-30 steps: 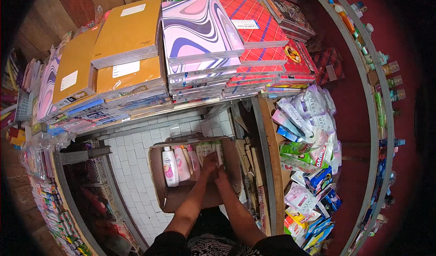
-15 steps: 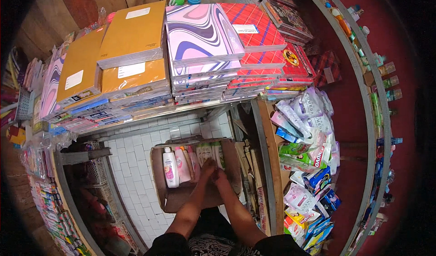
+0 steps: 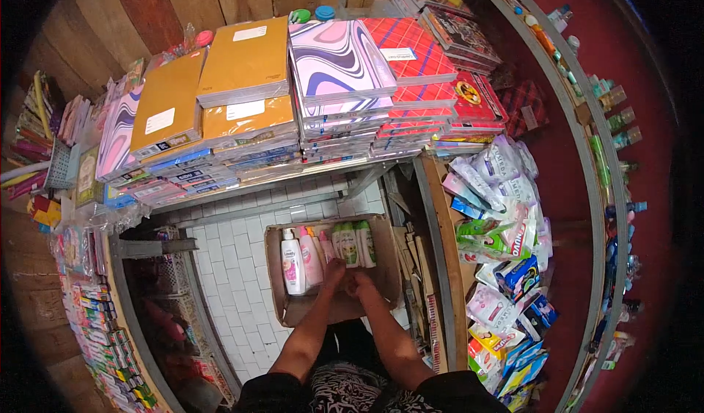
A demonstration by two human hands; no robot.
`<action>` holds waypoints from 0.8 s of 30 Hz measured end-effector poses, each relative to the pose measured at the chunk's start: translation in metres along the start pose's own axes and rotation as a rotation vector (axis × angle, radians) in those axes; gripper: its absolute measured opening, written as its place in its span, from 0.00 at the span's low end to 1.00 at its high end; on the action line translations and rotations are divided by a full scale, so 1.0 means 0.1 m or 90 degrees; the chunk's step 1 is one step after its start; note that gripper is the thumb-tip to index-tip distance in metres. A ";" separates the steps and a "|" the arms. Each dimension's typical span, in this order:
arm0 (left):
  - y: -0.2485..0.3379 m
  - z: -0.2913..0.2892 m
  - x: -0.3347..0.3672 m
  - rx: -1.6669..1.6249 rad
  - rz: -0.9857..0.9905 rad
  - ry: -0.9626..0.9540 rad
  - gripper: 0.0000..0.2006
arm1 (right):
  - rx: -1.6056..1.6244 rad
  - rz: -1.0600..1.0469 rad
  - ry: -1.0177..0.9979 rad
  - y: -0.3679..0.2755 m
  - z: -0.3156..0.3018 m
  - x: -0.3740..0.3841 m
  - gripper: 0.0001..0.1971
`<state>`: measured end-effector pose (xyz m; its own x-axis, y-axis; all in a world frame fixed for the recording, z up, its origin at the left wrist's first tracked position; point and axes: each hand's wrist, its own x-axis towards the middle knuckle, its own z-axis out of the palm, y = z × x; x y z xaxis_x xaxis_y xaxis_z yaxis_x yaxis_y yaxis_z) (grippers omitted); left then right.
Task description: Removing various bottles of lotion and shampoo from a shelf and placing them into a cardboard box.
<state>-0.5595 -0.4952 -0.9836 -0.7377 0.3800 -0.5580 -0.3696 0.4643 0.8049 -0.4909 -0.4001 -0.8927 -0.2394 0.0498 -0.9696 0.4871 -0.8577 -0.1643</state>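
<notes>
A cardboard box (image 3: pixel 301 312) sits on the tiled floor in front of me. Along its far side stand a white pump bottle (image 3: pixel 294 263), pink bottles (image 3: pixel 310 257) and several green-and-white bottles (image 3: pixel 347 246). Over the middle of the box, just nearer to me than the green-and-white bottles, are my left hand (image 3: pixel 335 275) and my right hand (image 3: pixel 358 284), close together. The fingers of both look curled in; what they hold, if anything, is hidden.
Notebooks in stacks (image 3: pixel 341 68) cover a shelf above and beyond the box. Plastic-wrapped packs (image 3: pixel 506 274) crowd the right-hand shelf. Small boxed goods (image 3: pixel 110 332) fill the left shelf edge. A metal upright (image 3: pixel 440 266) stands right of the box, beside folded cardboard (image 3: pixel 414 266).
My hands have drawn back slightly from the green-and-white bottles, which now show more fully. The whole view has shifted, so the box and shelves appear further right.
</notes>
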 end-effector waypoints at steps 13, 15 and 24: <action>0.28 -0.50 -0.64 -0.155 0.009 -0.107 0.13 | -0.179 -0.144 -0.062 -0.03 0.77 -1.25 0.13; 1.11 0.16 -0.99 -0.354 -0.129 -0.260 0.12 | -0.155 -0.175 0.033 -0.30 -0.24 -0.77 0.15; 2.03 0.14 -1.09 -0.333 0.119 -0.148 0.09 | -0.004 -0.392 -0.186 -0.66 -0.29 -2.04 0.23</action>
<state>-0.5461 -0.4312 -0.7621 -0.6961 0.6098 -0.3790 -0.5178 -0.0607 0.8533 -0.4503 -0.3386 -0.6888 -0.6911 0.3868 -0.6106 0.1936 -0.7148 -0.6720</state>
